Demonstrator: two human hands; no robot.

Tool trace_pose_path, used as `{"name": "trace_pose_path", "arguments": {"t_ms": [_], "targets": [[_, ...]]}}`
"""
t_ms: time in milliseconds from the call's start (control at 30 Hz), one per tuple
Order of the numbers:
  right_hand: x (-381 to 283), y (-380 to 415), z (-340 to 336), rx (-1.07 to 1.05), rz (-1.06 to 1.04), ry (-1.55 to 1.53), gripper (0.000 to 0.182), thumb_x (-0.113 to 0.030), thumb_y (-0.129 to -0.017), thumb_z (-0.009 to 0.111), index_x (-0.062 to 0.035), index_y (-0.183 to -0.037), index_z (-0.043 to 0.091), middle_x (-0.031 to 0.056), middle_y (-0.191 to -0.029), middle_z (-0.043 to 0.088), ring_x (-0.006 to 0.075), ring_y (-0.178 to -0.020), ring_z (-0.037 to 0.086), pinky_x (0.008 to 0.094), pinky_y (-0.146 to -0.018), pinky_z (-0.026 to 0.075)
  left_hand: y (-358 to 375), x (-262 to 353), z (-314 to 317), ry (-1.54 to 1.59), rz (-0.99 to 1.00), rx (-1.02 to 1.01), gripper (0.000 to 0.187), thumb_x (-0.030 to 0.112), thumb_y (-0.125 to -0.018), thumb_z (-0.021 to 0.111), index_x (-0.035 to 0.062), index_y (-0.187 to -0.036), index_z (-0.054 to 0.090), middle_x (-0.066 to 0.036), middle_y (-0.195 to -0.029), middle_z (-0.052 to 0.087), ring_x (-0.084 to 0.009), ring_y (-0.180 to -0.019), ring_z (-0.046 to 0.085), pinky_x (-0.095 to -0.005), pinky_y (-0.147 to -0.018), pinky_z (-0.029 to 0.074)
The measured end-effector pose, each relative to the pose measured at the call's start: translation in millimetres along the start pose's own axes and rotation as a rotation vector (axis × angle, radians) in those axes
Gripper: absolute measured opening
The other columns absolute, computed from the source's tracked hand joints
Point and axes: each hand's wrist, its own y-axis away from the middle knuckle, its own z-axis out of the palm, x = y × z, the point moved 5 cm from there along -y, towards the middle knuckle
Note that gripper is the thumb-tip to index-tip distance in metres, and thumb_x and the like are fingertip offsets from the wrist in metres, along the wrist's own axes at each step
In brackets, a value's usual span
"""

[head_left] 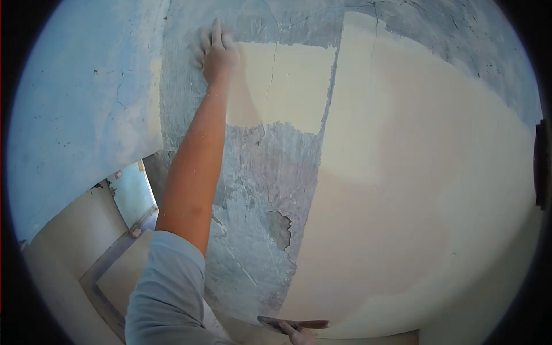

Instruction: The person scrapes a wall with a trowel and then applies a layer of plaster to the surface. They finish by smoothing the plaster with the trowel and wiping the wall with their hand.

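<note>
My left hand [220, 54] lies against the upper wall with its fingers apart, on bare grey surface at the left border of a cream plaster patch [287, 80]. It is slightly blurred, and I make out nothing in it. Low in the view, my right hand [299, 334] is closed around a trowel [315, 324] with a dark blade and a reddish-brown handle. Most of that hand is cut off by the bottom edge. Between the two hands, the grey-blue wall [247, 190] is rough and scraped, with a chipped hollow [280, 230] low down.
A large cream-coated area [397, 190] covers the wall's right side, partly darker as if damp. On the left is a blue painted wall [80, 109] with small chips. Below it, an opening shows a light blue panel [133, 192]. A dark object [540, 164] stands at the far right edge.
</note>
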Motion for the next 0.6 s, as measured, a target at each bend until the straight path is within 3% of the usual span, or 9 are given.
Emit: {"name": "trace_pose_path", "arguments": {"t_ms": [67,100,133,233,267,300,433,500,600], "targets": [[-1,0,-5,-0.007,0.001,-0.018,0.057,-0.04,-0.109,0.054,0.0064,-0.14,0.062,0.0221,-0.138,0.069,0.034,-0.135,0.06,0.0426,-0.118,0.042,12,18,9,-0.338,-0.133,0.178,0.08,0.072,-0.097,0.056,0.0319,-0.165,0.041,-0.018,-0.175,0.028,-0.0523,-0.159,0.022,-0.0629,-0.129,0.018],[-1,0,-5,-0.01,0.0,-0.03,0.057,-0.04,-0.109,0.054,0.0066,-0.14,0.062,0.0223,-0.138,0.068,0.0342,-0.135,0.06,0.0429,-0.118,0.042,27,35,34,-0.187,0.069,-0.078,0.083,0.074,-0.097,0.055,0.0339,-0.166,0.038,-0.018,-0.178,0.02,-0.0545,-0.159,0.019,-0.0687,-0.127,0.017],[-1,0,-8,-0.014,0.0,-0.039,0.057,-0.04,-0.109,0.054,0.0068,-0.14,0.061,0.0224,-0.138,0.068,0.0343,-0.135,0.06,0.0431,-0.118,0.042,23,33,32,-0.191,0.073,-0.075,0.083,0.074,-0.097,0.055,0.0339,-0.166,0.038,-0.018,-0.178,0.02,-0.0545,-0.159,0.019,-0.0687,-0.127,0.017],[-2,1,-18,-0.015,-0.013,-0.064,0.056,-0.039,-0.109,0.054,0.0073,-0.141,0.061,0.0228,-0.139,0.068,0.0347,-0.136,0.06,0.0439,-0.119,0.042,42,71,40,-0.281,0.871,-0.307,0.085,0.074,-0.092,0.063,0.0277,-0.161,0.046,-0.018,-0.171,0.034,-0.0413,-0.158,0.032,-0.0586,-0.128,0.027],[-2,1,-21,-0.017,-0.017,-0.076,0.056,-0.039,-0.11,0.054,0.0075,-0.141,0.061,0.0229,-0.139,0.067,0.0348,-0.136,0.059,0.0441,-0.119,0.042,4,9,53,-0.262,0.424,-0.281,0.081,0.069,-0.094,0.062,0.0275,-0.162,0.046,-0.016,-0.172,0.034,-0.0413,-0.157,0.033,-0.0568,-0.128,0.029],[-4,2,-24,-0.021,-0.02,-0.096,0.056,-0.038,-0.11,0.053,0.0077,-0.141,0.06,0.023,-0.139,0.067,0.035,-0.136,0.059,0.0444,-0.119,0.042,-17,10,18,-0.031,0.076,-0.152,0.078,0.062,-0.095,0.064,0.027,-0.162,0.045,-0.014,-0.173,0.033,-0.0456,-0.156,0.032,-0.0593,-0.127,0.027],[-4,0,-29,-0.041,-0.017,-0.158,0.056,-0.037,-0.11,0.053,0.0084,-0.141,0.06,0.0235,-0.14,0.066,0.0355,-0.136,0.059,0.0453,-0.119,0.042,12,65,16,-0.181,-0.086,0.132,0.073,0.066,-0.098,0.056,0.0286,-0.16,0.05,-0.013,-0.173,0.035,-0.0419,-0.16,0.027,-0.06,-0.13,0.018],[-3,-4,-29,-0.052,-0.017,-0.184,0.055,-0.037,-0.11,0.053,0.0088,-0.141,0.059,0.0238,-0.141,0.066,0.0358,-0.137,0.058,0.0458,-0.119,0.041,46,95,56,-0.339,0.54,-0.329,0.076,0.071,-0.098,0.051,0.0293,-0.161,0.049,-0.014,-0.172,0.036,-0.0397,-0.161,0.026,-0.059,-0.13,0.016],[-2,-11,-29,-0.082,-0.023,-0.243,0.055,-0.036,-0.111,0.052,0.0093,-0.142,0.059,0.0242,-0.141,0.065,0.0362,-0.137,0.058,0.0466,-0.12,0.041,29,98,35,-0.43,0.695,-0.326,0.078,0.071,-0.097,0.052,0.03,-0.163,0.046,-0.014,-0.173,0.035,-0.0395,-0.161,0.025,-0.059,-0.13,0.015]]}}
